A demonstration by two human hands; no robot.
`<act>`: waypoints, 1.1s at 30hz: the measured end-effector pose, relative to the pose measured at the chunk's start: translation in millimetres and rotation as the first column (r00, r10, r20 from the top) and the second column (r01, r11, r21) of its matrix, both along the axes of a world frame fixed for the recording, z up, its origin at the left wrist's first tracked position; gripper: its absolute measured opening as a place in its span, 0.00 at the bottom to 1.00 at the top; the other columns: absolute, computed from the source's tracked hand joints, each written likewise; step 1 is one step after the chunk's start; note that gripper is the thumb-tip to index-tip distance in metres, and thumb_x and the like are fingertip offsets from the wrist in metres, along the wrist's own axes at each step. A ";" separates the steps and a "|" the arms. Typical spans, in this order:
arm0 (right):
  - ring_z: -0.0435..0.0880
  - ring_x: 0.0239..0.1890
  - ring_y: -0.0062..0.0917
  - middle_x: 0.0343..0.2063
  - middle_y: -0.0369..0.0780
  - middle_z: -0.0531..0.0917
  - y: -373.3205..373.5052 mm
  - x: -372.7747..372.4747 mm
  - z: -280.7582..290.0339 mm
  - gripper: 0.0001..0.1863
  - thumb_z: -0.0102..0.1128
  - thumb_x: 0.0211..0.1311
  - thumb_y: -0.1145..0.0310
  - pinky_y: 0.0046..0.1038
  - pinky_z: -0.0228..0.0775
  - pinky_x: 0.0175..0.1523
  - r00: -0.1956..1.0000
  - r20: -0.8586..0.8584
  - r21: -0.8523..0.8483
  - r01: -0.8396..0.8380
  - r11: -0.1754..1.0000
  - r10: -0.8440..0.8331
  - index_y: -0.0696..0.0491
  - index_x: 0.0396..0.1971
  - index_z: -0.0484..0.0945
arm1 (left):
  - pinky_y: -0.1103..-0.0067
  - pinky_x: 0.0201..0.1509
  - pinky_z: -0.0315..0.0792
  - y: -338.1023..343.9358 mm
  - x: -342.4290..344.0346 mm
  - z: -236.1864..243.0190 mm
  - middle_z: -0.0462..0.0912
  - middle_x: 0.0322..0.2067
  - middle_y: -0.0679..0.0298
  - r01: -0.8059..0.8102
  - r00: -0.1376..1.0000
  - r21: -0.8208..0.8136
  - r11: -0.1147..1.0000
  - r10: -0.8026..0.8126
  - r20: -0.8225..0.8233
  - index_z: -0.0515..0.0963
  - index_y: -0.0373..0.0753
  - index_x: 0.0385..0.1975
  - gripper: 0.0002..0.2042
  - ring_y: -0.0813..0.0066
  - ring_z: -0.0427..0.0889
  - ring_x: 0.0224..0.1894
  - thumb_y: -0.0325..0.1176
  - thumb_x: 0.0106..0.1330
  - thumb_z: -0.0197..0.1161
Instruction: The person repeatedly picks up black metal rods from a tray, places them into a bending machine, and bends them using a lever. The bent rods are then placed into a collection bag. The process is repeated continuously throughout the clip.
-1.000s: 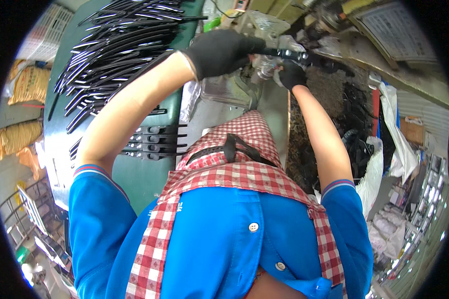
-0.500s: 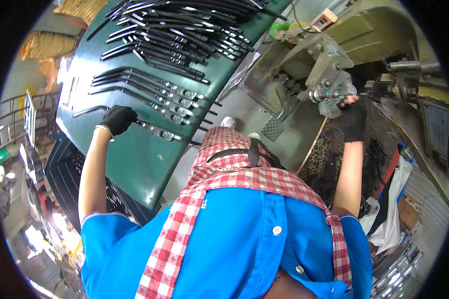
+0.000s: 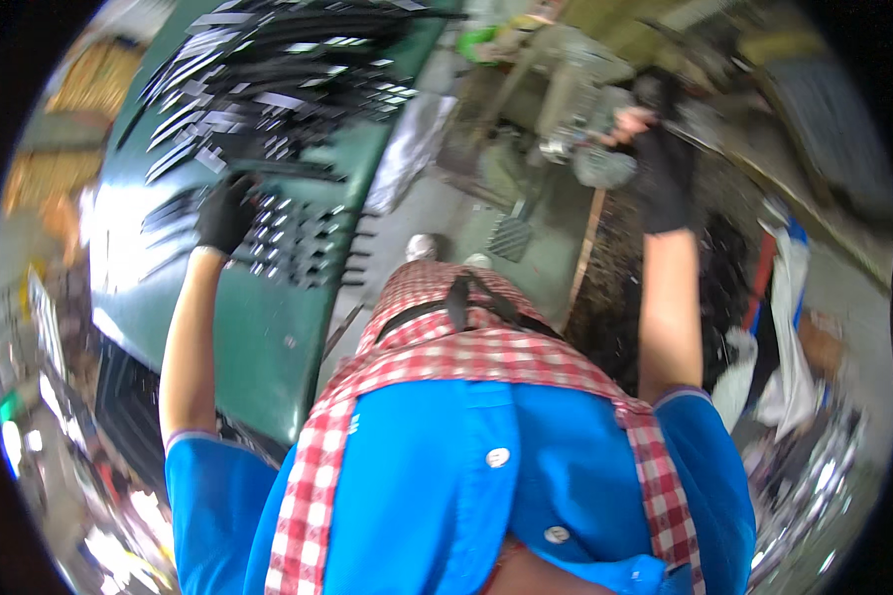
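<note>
My left hand (image 3: 226, 213), in a black glove, is over a row of black bent metal bars (image 3: 303, 238) with holes in their flat ends. It lies next to the front of a larger pile of the same bars (image 3: 288, 74); blur hides whether its fingers grip one. To the right, my right hand (image 3: 655, 139) reaches up to a machine (image 3: 575, 84), its bare fingertips pinched together out of a black glove. They are beside a metal fitting (image 3: 556, 149) on the machine; what they hold is too blurred to name.
The bars lie on a green table (image 3: 258, 367), whose right edge runs beside me. A foot pedal (image 3: 509, 238) sits on the floor below the machine. Dark scraps (image 3: 714, 288) and a white sack (image 3: 786, 327) are at the right, and dark crates (image 3: 129, 387) at the left.
My left hand has moved from the nearest bar, now lying in the row, away toward the pile. My right hand remains at the machine. The whole view has shifted and blurred.
</note>
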State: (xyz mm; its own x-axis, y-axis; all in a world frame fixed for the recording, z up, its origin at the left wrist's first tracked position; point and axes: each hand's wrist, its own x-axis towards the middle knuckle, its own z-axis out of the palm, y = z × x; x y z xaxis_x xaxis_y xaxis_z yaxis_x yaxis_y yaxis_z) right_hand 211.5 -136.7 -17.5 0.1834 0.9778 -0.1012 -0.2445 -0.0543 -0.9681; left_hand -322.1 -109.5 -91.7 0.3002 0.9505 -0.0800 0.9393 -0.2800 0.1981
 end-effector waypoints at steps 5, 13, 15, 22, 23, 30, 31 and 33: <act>0.81 0.25 0.19 0.26 0.36 0.80 -17.2 -23.8 -3.7 0.10 0.63 0.56 0.70 0.22 0.73 0.33 0.961 0.182 0.241 0.160 0.957 -0.206 0.56 0.35 0.74 | 0.67 0.53 0.69 25.9 4.5 -35.7 0.75 0.48 0.55 0.132 0.991 0.029 0.991 -0.132 -0.020 0.75 0.43 0.46 0.20 0.53 0.73 0.51 0.24 0.50 0.62; 0.80 0.40 0.32 0.34 0.40 0.81 -162.0 147.1 -126.4 0.11 0.62 0.55 0.70 0.31 0.72 0.46 0.541 0.838 -0.178 0.403 0.898 -0.077 0.54 0.37 0.74 | 0.72 0.52 0.70 36.6 -22.3 -50.8 0.80 0.40 0.58 0.222 0.958 0.107 0.969 -0.237 0.163 0.73 0.38 0.45 0.16 0.62 0.79 0.46 0.21 0.55 0.61; 0.78 0.42 0.45 0.36 0.48 0.80 -190.6 177.3 -114.4 0.18 0.60 0.53 0.59 0.38 0.69 0.47 0.285 0.907 -0.417 0.495 0.763 0.311 0.53 0.41 0.74 | 0.75 0.53 0.70 45.0 -28.1 -46.1 0.80 0.42 0.60 0.251 0.940 0.101 0.963 -0.267 0.213 0.74 0.38 0.44 0.14 0.67 0.79 0.47 0.20 0.57 0.60; 0.78 0.46 0.42 0.43 0.48 0.79 -195.4 171.5 -109.8 0.24 0.57 0.55 0.56 0.40 0.69 0.49 0.153 0.898 -0.406 0.652 0.640 0.414 0.55 0.49 0.73 | 0.74 0.48 0.71 58.8 20.3 0.3 0.80 0.43 0.55 0.195 0.935 0.030 0.980 -0.195 0.296 0.72 0.38 0.53 0.16 0.64 0.79 0.46 0.26 0.64 0.57; 0.77 0.48 0.41 0.45 0.47 0.78 -191.9 167.1 -97.9 0.23 0.56 0.56 0.58 0.39 0.69 0.50 0.181 0.924 -0.364 0.690 0.626 0.338 0.56 0.49 0.73 | 0.73 0.43 0.73 54.9 39.5 14.3 0.80 0.41 0.53 0.257 0.931 0.094 0.962 -0.272 0.244 0.71 0.39 0.53 0.17 0.59 0.80 0.43 0.28 0.64 0.57; 0.74 0.32 0.30 0.23 0.38 0.75 -149.1 149.4 -50.9 0.14 0.53 0.59 0.67 0.38 0.65 0.49 0.582 -0.445 -0.032 0.750 0.661 -0.681 0.59 0.43 0.71 | 0.64 0.31 0.71 34.2 187.3 75.9 0.79 0.28 0.55 0.505 0.797 0.175 0.845 -0.534 0.282 0.70 0.41 0.45 0.12 0.51 0.79 0.29 0.35 0.64 0.56; 0.72 0.30 0.27 0.21 0.36 0.73 -138.6 129.4 -34.5 0.12 0.52 0.60 0.66 0.34 0.64 0.45 0.623 -0.559 0.026 0.672 0.740 -0.546 0.57 0.40 0.71 | 0.63 0.31 0.70 32.9 209.3 86.6 0.78 0.26 0.54 0.562 0.751 0.183 0.807 -0.590 0.296 0.71 0.41 0.43 0.11 0.50 0.78 0.28 0.36 0.64 0.55; 0.66 0.24 0.22 0.18 0.32 0.68 -121.1 98.9 -13.9 0.10 0.52 0.60 0.64 0.28 0.61 0.39 0.638 -0.738 0.180 0.499 0.848 -0.219 0.55 0.35 0.72 | 0.62 0.29 0.68 24.3 242.3 107.9 0.76 0.24 0.54 0.639 0.708 0.146 0.755 -0.652 0.272 0.71 0.41 0.39 0.10 0.50 0.76 0.27 0.39 0.65 0.54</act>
